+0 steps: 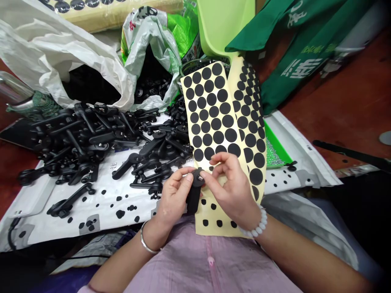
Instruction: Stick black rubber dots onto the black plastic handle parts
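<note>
My left hand [174,194] grips a black plastic crank handle [193,196] upright by its shaft. The thumb of my right hand [227,184] presses on the handle's round head, with the other fingertips curled just above it. Behind my hands stands a yellow backing sheet of black adhesive dots [210,110], its lower end [214,219] lying across my lap with only a few dots left. A second dot sheet [248,118] leans beside it. More black handles [161,150] lie heaped just left of my hands.
Further handles [76,138] lie on a white printed sheet [116,207] scattered with loose dots. Behind them are a white plastic bag [58,53], a printed bag [152,44], a lime-green container [222,24] and a green cloth bag [299,53]. A green tray [275,146] holds small metal parts. Reddish tabletop [342,97] shows at right.
</note>
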Action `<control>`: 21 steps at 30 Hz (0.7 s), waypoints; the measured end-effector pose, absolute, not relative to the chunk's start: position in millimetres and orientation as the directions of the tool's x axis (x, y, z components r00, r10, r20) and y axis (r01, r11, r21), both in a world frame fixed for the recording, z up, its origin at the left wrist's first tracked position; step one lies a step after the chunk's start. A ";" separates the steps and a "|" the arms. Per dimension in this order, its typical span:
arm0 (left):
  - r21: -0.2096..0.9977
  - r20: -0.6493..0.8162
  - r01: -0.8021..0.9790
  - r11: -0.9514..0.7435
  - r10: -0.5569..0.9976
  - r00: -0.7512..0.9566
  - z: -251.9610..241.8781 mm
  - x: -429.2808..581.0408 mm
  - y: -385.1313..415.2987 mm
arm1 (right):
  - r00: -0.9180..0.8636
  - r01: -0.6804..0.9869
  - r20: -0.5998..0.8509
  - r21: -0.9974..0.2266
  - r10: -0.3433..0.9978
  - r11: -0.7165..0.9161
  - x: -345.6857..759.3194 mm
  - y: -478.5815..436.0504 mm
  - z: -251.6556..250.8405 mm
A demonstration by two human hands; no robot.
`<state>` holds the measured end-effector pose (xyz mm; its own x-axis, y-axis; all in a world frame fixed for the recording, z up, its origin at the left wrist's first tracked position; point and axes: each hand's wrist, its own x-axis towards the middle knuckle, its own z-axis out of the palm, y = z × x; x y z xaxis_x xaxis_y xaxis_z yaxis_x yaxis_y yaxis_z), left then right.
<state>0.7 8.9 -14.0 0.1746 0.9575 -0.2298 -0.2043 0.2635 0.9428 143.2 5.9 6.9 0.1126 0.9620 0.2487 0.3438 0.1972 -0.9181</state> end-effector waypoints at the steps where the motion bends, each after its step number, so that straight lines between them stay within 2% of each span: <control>1: 0.945 -0.221 -0.203 0.255 0.959 0.179 -13.3 1.1 8.0 | 0.100 0.274 0.180 -0.951 0.979 0.147 143.6 6.0 7.7; 4: 0.947 -0.182 -0.234 0.219 0.969 0.169 -9.9 3.5 5.2 | -0.035 0.086 0.032 -0.996 0.999 0.035 143.6 6.3 11.6; 10: 0.919 -0.197 -0.300 0.256 0.957 0.212 -2.2 1.8 7.4 | -0.157 -0.019 0.041 -0.999 0.987 0.039 140.0 6.1 16.9; 13: 0.919 -0.202 -0.296 0.260 0.956 0.212 4.5 -18.0 12.5 | -0.184 0.016 0.050 -0.998 0.982 0.054 141.1 3.6 21.4; 15: 0.942 -0.157 -0.276 0.189 0.978 0.135 9.6 -41.7 16.5 | -0.144 0.083 0.086 -0.992 0.986 0.099 146.2 0.4 25.1; 17: 0.978 -0.069 -0.199 0.062 0.997 -0.028 12.7 -70.1 21.5 | -0.077 0.153 0.133 -0.978 0.988 0.144 155.0 -3.4 27.6; 18: 0.995 -0.011 -0.105 -0.003 0.990 -0.139 12.9 -84.1 24.7 | -0.045 0.185 0.152 -0.970 0.987 0.158 160.3 -5.3 27.9; 21: 0.950 0.189 0.306 -0.057 0.886 -0.423 7.9 -116.1 35.2 | 0.049 0.272 0.192 -0.947 0.980 0.172 176.0 -10.6 25.4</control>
<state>-116.1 35.2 7.9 -0.4233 0.8860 0.1894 0.3061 -0.0569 0.9503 176.0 -10.6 25.4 0.0487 0.9801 0.1923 0.2725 0.1722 -0.9466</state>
